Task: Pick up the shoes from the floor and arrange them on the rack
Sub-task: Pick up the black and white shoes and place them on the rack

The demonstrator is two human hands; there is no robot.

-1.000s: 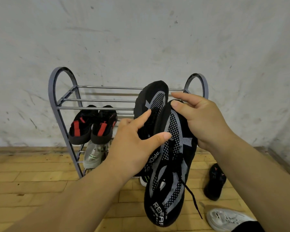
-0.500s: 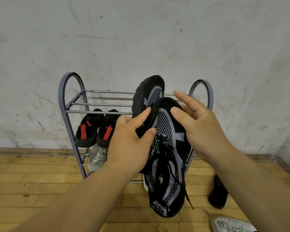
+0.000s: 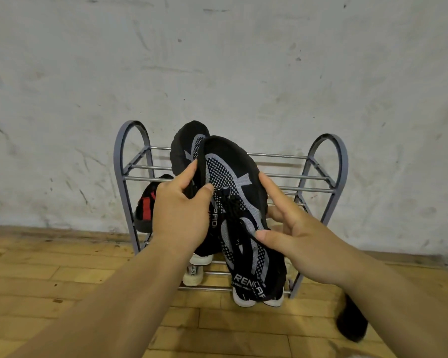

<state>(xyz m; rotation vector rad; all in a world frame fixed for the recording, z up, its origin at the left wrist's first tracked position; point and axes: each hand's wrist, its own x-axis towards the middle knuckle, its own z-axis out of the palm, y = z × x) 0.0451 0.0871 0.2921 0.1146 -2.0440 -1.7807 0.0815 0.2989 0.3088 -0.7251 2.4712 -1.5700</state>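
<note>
Both busy before the shoe rack [image 3: 342, 166]: your left hand [image 3: 181, 215] gripped the rear sneaker [image 3: 186, 143], your right hand [image 3: 303, 244] pinched the front sneaker [image 3: 233, 182].

A grey metal shoe rack [image 3: 326, 161] is standing on a wooden plank floor [image 3: 62, 280] against a white plastered wall [image 3: 217, 60]. Before it, a left hand [image 3: 181, 213] and right hand [image 3: 303, 241] are holding a pair of black-and-grey knit sneakers [image 3: 233, 182], one behind the other. A black red-strapped shoe [image 3: 146, 205] is sitting on the rack's left, a white sneaker [image 3: 195, 270] on a lower shelf. Another black shoe [image 3: 352, 324] is lying right of the rack.
</note>
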